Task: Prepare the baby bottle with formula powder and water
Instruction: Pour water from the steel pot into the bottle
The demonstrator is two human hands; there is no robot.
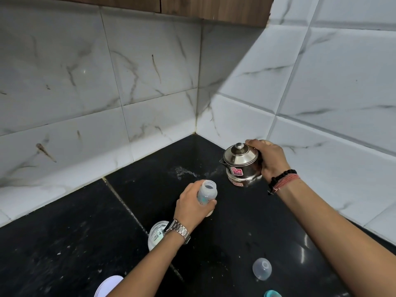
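Note:
My left hand [194,203] grips a clear baby bottle [207,192] with its mouth uncovered, standing on the black counter [64,243]. My right hand [271,159] holds a small steel kettle [241,162] with a knobbed lid, spout pointing left, just above or on the counter's back corner. A little spilled water [184,171] shines between bottle and wall. The bottle's clear dome cap [262,269] lies at the lower right, and a teal ring [272,293] shows at the bottom edge.
A clear plastic container [156,233] sits under my left wrist. A white lid [108,286] lies at the bottom edge. Marble-tiled walls [150,82] meet in a corner behind the kettle, with a wooden cabinet [214,9] above.

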